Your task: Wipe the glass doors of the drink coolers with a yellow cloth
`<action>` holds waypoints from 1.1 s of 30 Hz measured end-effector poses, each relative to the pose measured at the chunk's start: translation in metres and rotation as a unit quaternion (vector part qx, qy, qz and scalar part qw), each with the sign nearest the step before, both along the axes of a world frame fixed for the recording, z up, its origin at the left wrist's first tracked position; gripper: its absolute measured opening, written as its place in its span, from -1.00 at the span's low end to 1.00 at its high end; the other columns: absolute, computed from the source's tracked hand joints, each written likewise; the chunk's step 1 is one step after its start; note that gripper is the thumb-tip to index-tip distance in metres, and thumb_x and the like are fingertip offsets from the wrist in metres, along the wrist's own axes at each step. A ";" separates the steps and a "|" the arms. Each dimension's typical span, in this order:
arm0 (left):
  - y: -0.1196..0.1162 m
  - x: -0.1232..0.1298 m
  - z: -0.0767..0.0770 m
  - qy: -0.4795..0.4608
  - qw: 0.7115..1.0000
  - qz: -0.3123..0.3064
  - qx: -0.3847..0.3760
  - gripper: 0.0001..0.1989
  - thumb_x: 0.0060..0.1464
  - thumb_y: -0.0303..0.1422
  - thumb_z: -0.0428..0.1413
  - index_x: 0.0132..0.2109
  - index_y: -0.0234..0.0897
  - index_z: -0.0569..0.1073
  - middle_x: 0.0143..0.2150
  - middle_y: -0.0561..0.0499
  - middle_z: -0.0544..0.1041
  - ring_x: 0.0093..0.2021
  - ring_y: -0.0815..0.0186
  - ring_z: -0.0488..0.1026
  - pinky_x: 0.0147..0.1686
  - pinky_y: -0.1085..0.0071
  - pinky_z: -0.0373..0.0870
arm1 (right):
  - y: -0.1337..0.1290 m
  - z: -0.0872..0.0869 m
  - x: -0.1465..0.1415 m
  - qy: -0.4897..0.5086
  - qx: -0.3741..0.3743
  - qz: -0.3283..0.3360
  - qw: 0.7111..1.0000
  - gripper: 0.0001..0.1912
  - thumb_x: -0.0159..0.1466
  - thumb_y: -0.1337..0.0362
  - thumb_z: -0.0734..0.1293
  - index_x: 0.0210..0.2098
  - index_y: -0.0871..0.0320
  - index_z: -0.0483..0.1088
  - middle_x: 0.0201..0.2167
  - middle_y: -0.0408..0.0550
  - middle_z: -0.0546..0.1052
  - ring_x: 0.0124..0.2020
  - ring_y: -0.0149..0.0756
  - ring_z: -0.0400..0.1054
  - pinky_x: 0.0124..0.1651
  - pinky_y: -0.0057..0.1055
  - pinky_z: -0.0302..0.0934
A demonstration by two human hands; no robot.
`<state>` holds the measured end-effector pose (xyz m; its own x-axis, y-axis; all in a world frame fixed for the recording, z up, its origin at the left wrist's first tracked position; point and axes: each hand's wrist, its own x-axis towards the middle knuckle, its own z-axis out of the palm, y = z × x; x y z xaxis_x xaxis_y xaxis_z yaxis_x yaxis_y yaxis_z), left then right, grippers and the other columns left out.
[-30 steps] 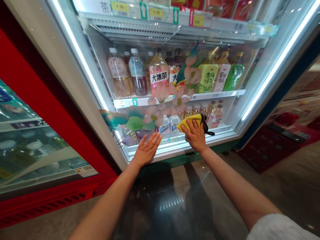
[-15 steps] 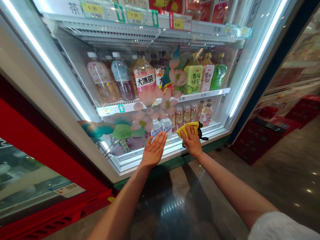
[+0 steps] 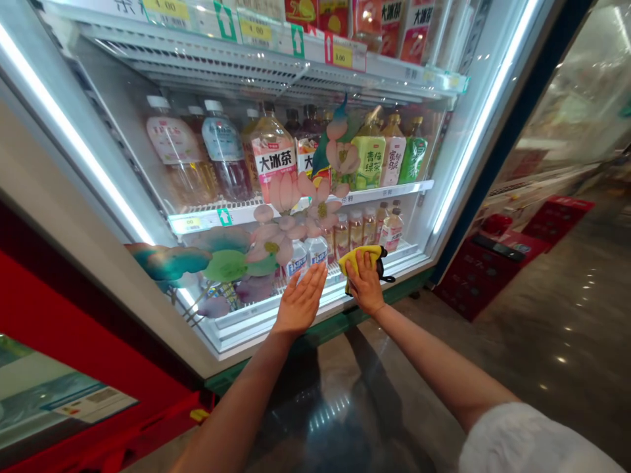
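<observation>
A glass door [image 3: 296, 85] of a lit drinks fridge fills the view, with a lotus flower decal [image 3: 283, 226] across its lower half. Low on the pane, my right hand [image 3: 365, 286] presses a yellow cloth [image 3: 352, 258] with a dark edge and a black loop, fingers spread over it. To its left, my left hand [image 3: 302, 302] is open, fingers stretched and close together, at the lower part of the door. Whether its palm touches the glass I cannot tell. Behind the pane, just above that hand, stand small white-capped bottles [image 3: 317, 249].
Inside the fridge, larger drink bottles [image 3: 273, 157] line the middle shelf, and packs [image 3: 417, 29] stand on the upper one. A red cabinet [image 3: 98, 315] adjoins at left. Red boxes [image 3: 480, 276] sit on the shiny floor [image 3: 537, 355] at right.
The whole scene has shifted slightly left in view as the camera turned. My right hand with the cloth has stayed nearly at the same place on the glass; my left hand likewise.
</observation>
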<state>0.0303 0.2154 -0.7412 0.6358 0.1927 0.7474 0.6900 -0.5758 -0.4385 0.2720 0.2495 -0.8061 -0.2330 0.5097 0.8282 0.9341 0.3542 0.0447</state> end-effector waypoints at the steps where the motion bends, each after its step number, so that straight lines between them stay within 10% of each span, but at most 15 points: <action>1: 0.001 0.002 -0.001 0.002 1.000 -0.001 -0.002 -0.27 0.27 -0.57 -0.04 0.52 -0.40 -0.05 0.44 -0.11 0.21 0.53 0.27 -0.13 0.53 0.20 -0.43 | 0.001 0.000 0.001 -0.014 -0.007 0.007 1.000 -0.13 0.27 0.44 0.30 0.51 0.03 -0.04 0.57 0.15 -0.23 0.54 0.24 -0.28 0.38 0.41 -0.06; 12: 0.014 0.066 -0.014 0.047 0.999 0.002 -0.027 -0.32 0.27 -0.56 -0.04 0.50 -0.38 0.05 0.47 -0.07 0.19 0.53 0.27 -0.10 0.54 0.22 -0.42 | 0.011 -0.006 0.068 0.065 0.000 -0.008 0.998 -0.05 0.32 0.48 0.22 0.54 0.05 -0.36 0.56 0.10 -0.45 0.55 0.14 -0.54 0.41 0.29 0.02; 18: 0.020 0.095 -0.005 0.019 0.998 0.030 -0.049 -0.29 0.30 -0.54 -0.06 0.53 -0.33 -0.06 0.48 -0.10 0.19 0.52 0.24 0.00 0.54 0.16 -0.30 | 0.028 0.022 0.099 0.065 0.002 0.036 0.997 -0.07 0.30 0.52 0.22 0.54 -0.05 -0.22 0.57 0.04 -0.30 0.56 0.10 -0.45 0.45 0.30 -0.07; 22: 0.018 0.106 -0.005 0.014 0.998 0.047 -0.048 -0.27 0.30 -0.54 -0.08 0.53 -0.31 -0.11 0.48 -0.12 0.18 0.52 0.23 0.01 0.53 0.15 -0.25 | 0.032 0.003 0.111 0.153 0.018 0.003 0.988 -0.02 0.30 0.54 0.19 0.54 0.00 -0.40 0.56 0.06 -0.47 0.55 0.10 -0.55 0.42 0.32 -0.02; 33: 0.029 0.161 -0.013 0.028 0.997 0.047 -0.058 -0.24 0.29 -0.54 -0.07 0.54 -0.28 -0.14 0.48 -0.09 0.18 0.52 0.24 0.01 0.54 0.16 -0.32 | 0.048 -0.001 0.139 0.148 0.022 -0.005 0.989 -0.12 0.30 0.51 0.21 0.53 0.00 -0.14 0.57 0.03 -0.31 0.56 0.10 -0.46 0.43 0.29 -0.01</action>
